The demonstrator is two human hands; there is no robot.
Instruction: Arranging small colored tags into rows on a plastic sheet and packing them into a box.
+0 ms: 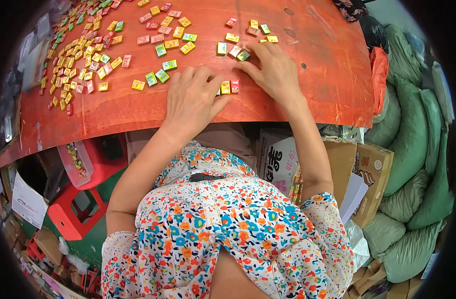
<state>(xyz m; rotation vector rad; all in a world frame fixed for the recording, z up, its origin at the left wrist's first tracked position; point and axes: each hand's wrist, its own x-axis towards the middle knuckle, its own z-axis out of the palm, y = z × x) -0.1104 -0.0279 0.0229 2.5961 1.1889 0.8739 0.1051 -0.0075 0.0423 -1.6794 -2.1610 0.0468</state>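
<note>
Head view: the right hand (275, 70) reaches over the red table (307, 94), thumb and forefinger apart on either side of a small green box (243, 55); whether they grip it, I cannot tell. The left hand (193, 94) is nearer the table's near edge, fingers bent, its hold hidden. Just right of its fingers, a yellow box (226, 87) and a red box (235, 86) stand side by side. Many small boxes (83, 60) lie scattered to the far left. Green sacks (407, 119) are piled right of the table.
</note>
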